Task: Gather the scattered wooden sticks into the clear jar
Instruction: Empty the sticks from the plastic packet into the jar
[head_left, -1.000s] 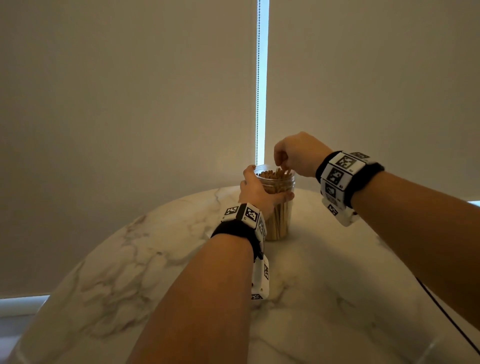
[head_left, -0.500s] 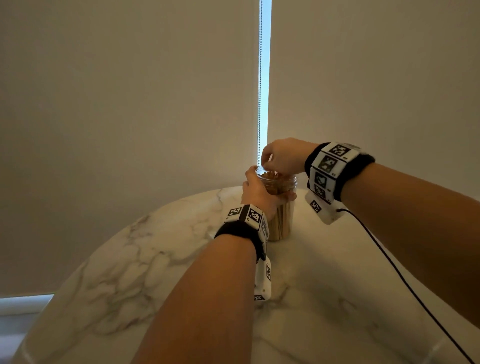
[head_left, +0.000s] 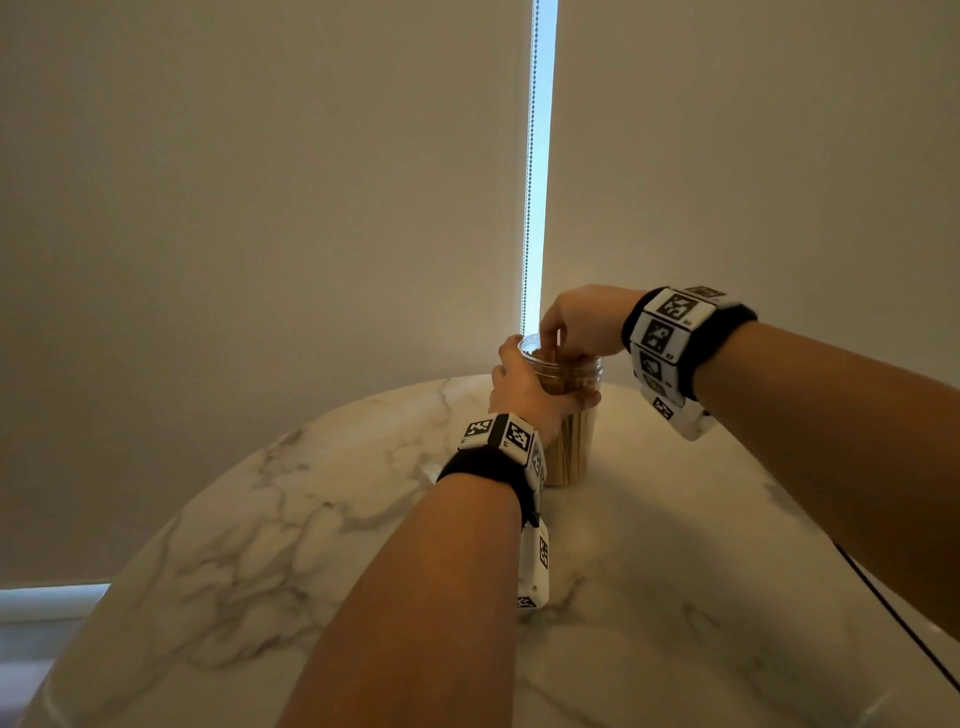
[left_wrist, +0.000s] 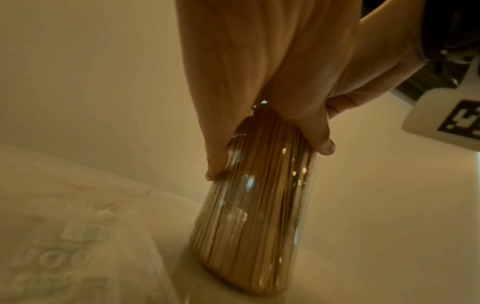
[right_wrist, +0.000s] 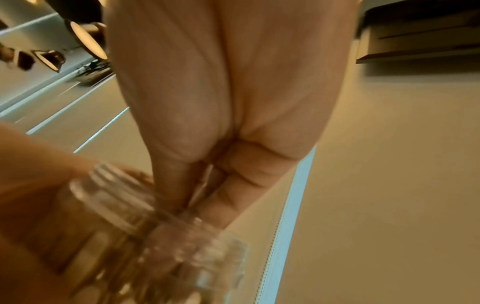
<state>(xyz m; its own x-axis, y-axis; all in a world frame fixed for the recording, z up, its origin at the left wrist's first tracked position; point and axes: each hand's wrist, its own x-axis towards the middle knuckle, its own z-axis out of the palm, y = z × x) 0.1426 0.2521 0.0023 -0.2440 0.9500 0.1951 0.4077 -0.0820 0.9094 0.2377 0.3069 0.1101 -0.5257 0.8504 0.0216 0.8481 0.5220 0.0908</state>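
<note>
The clear jar stands upright near the far edge of the marble table, packed with upright wooden sticks. My left hand grips the jar just below its threaded neck. In the left wrist view my left hand wraps thumb and fingers around the jar, and the sticks fill it. My right hand is over the mouth with its fingertips dipped inside. In the right wrist view, the right hand has thumb and forefinger pressed together on a thin stick at the jar rim.
The round marble table ends just behind the jar, against a beige roller blind with a bead chain. A black cable runs under my right forearm. A clear printed plastic bag lies left of the jar.
My right hand has moved left and down from above the jar's right side, so its fingertips now reach into the mouth. The left hand has kept its grip on the jar.
</note>
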